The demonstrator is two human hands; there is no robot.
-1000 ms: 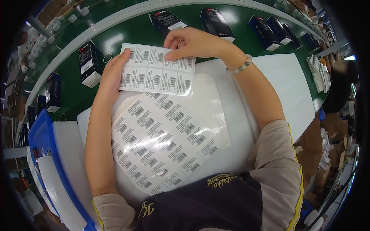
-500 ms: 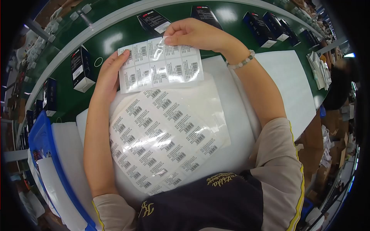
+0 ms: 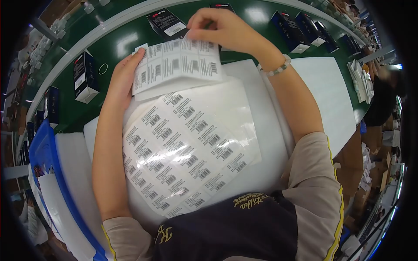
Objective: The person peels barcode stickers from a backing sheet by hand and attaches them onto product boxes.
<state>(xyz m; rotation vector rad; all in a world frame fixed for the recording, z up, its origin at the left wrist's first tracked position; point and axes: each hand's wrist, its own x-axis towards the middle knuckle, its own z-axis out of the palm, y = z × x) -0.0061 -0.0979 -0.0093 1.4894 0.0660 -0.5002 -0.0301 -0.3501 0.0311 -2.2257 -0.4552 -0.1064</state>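
Note:
A small sheet of barcode labels (image 3: 174, 65) is held up between both hands, its surface bent. My left hand (image 3: 126, 76) grips its left edge, thumb on top. Above the sheet's upper edge, my right hand (image 3: 213, 28) pinches with thumb and forefinger at the top, where part of the sheet curves upward. Whether a single label has come loose there is hard to make out. Below lies a larger sheet of barcode labels (image 3: 187, 148), glossy and partly under the small one, on white foam sheeting (image 3: 274, 152).
Dark printed boxes stand along the green table (image 3: 122, 43), among them one at the left (image 3: 85, 78) and one behind the sheet (image 3: 167, 24). A rubber band (image 3: 102, 68) lies between. A blue tray (image 3: 61, 174) is at the left, white papers (image 3: 360, 82) at the right.
My right hand has risen, and the small sheet's upper part has bent upward with it. The boxes at the back and left have shifted a little left in view.

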